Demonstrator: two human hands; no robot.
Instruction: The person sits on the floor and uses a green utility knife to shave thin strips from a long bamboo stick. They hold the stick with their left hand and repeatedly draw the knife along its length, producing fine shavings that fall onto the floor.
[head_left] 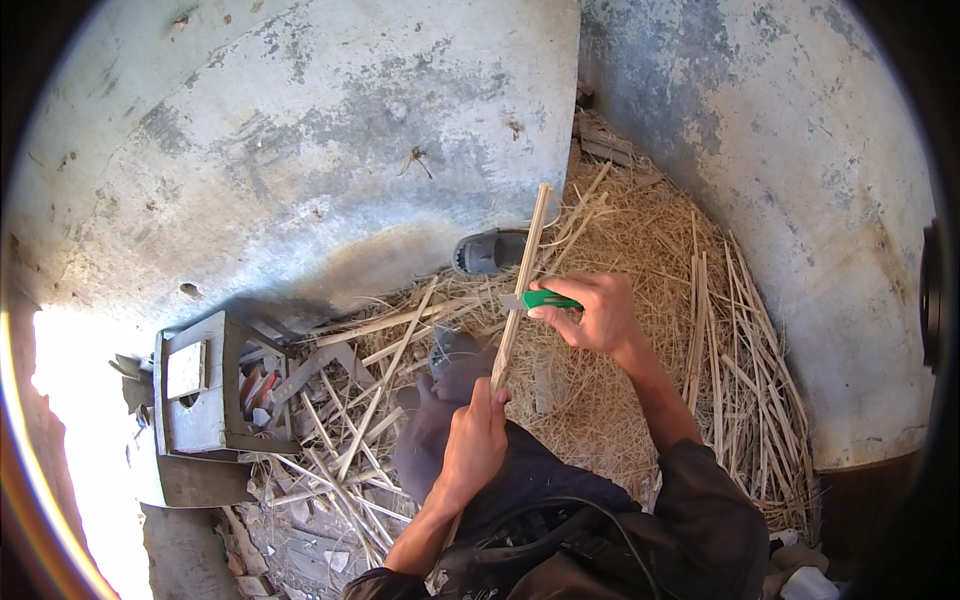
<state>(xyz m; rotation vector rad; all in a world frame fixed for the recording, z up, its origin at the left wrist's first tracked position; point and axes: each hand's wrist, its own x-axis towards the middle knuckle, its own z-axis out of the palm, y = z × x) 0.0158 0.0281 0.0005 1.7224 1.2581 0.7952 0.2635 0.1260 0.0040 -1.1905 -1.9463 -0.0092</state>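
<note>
My left hand (474,445) is closed round the lower part of a pale split wooden strip (527,265), which slants up and slightly right in front of me. In my right hand (597,312) is a utility knife with a green handle (545,299). Its short blade (511,301) lies against the strip about midway along the part above my left hand. Below my left wrist, a bit of the strip's lower end seems to show beside my forearm; the rest is hidden.
Straw-like shavings (620,400) cover the floor. Long thin strips (755,390) lie along the right wall, and more cross at the left. A wooden box (205,385) with small items inside stands at left. A dark sandal (488,251) rests by the grey wall (330,130).
</note>
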